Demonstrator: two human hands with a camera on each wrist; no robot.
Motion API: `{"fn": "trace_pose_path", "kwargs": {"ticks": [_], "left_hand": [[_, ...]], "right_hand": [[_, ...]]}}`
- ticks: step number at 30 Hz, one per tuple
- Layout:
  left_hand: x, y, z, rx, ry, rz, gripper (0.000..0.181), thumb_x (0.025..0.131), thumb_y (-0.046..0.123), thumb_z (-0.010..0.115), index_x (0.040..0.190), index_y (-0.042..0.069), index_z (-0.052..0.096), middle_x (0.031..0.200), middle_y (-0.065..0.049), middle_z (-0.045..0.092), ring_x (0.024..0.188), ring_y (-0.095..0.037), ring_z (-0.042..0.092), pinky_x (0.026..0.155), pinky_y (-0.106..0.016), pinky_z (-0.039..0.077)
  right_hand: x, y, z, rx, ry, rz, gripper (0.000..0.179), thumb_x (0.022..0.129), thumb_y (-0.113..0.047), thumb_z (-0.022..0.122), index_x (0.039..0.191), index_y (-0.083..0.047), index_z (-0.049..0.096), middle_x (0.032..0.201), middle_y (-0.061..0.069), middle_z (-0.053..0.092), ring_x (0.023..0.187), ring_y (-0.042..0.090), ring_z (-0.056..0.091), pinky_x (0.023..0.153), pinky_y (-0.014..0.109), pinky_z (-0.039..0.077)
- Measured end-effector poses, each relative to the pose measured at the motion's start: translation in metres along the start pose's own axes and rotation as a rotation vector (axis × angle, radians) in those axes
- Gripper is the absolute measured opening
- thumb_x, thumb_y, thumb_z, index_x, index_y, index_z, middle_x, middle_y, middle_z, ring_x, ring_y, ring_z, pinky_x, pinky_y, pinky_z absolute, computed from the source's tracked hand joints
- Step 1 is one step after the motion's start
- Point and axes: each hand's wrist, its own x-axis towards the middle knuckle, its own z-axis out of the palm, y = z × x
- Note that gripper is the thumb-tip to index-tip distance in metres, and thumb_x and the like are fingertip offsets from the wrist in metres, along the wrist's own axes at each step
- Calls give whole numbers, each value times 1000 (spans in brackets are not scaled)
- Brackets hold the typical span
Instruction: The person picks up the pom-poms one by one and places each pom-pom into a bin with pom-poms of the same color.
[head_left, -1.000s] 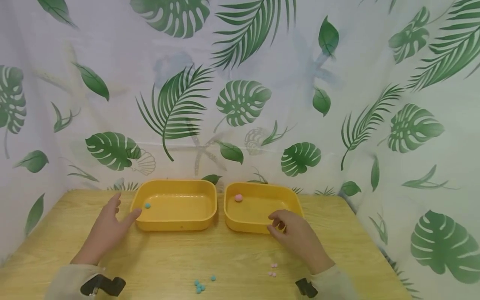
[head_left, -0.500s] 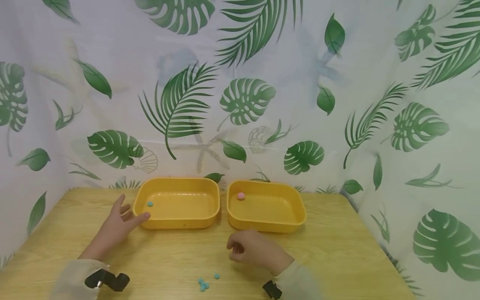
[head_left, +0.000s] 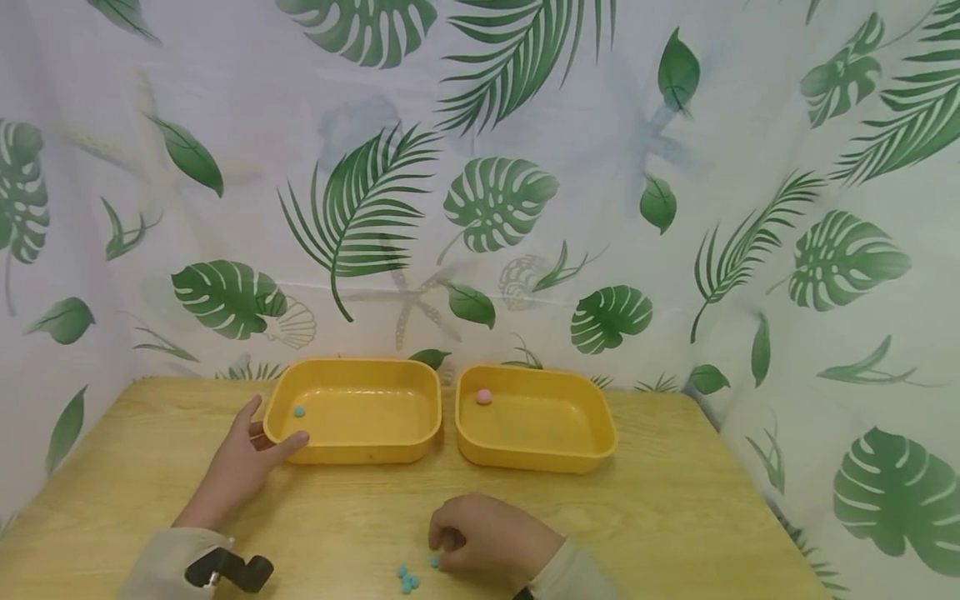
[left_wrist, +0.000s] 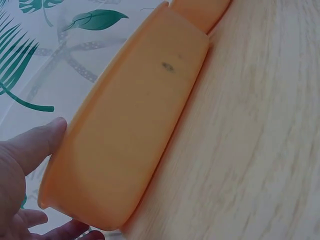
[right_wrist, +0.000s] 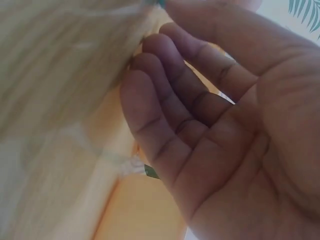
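My left hand (head_left: 242,460) holds the front left corner of the left yellow tray (head_left: 352,455). Its thumb lies on the front rim, its fingers against the left wall; the left wrist view shows the thumb (left_wrist: 42,142) at the rim. A small blue ball (head_left: 299,412) lies inside this tray. My right hand (head_left: 491,533), fingers curled, has thumb and forefinger at a single small blue ball (head_left: 435,562) on the table. A teal bit (right_wrist: 161,2) shows by the thumb tip in the right wrist view. Several more blue balls (head_left: 407,580) lie just to the left.
To the right stands a second yellow tray (head_left: 534,457) with a pink ball (head_left: 483,397) in its back left part. Both trays sit at the back of the wooden table (head_left: 675,517), before a leaf-patterned cloth (head_left: 480,108). My right arm covers part of the table front.
My right hand has come from the right tray's front edge leftward and down to the blue balls, covering small pink pieces seen earlier. My left hand has moved right onto the left tray's corner.
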Motion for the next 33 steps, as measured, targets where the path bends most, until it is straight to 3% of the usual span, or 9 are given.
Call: {"fn": "trace_pose_path", "kwargs": {"ticks": [7,9,15,20,23,28,33], "left_hand": [[-2,1,1,30,1,29,113,94,59,69,166,6,1,159,-32,33,140,-48,44,115,-62,37],[-3,3,1,35,-8,23,115,93,61,69,166,7,0,159,-32,32,139,-47,44,114,-63,37],[-7,9,-1,69,-59,6,118,93,57,71,165,6,-6,163,-33,25,141,-49,41,114,-64,37],[-10,13,0,68,-80,2,117,90,54,76,163,-3,6,160,-32,31,140,-48,42,114,-63,37],[-12,16,1,68,-97,-13,119,90,54,78,161,-6,4,159,-35,29,142,-50,38,117,-63,32],[-15,18,2,121,-131,-2,126,91,52,76,162,-2,-13,164,-39,13,149,-56,20,120,-69,20],[-17,22,5,165,-163,28,122,93,48,74,161,-5,-13,165,-38,2,150,-58,10,119,-71,15]], "right_hand": [[2,-2,1,-71,-1,-62,6,94,-19,77,92,-23,75,79,-20,58,70,-3,51,68,15,49],[2,-3,1,-86,-4,-66,6,94,-19,77,91,-23,75,79,-20,57,70,-4,51,68,15,49],[2,-3,3,-108,-4,-30,16,95,-21,77,83,-27,69,78,-20,57,69,-2,50,67,16,48],[0,1,1,-76,40,18,20,94,-18,73,80,-29,64,74,-19,57,67,0,50,64,19,47],[-2,4,-1,-73,90,10,20,94,-17,70,79,-29,62,71,-18,55,64,0,49,61,19,45],[-4,6,-6,-59,180,8,20,93,-18,68,78,-29,60,70,-17,55,64,1,49,59,20,44],[-4,7,-12,-54,251,-3,21,92,-13,69,79,-27,60,73,-16,54,65,1,48,61,19,44]]}}
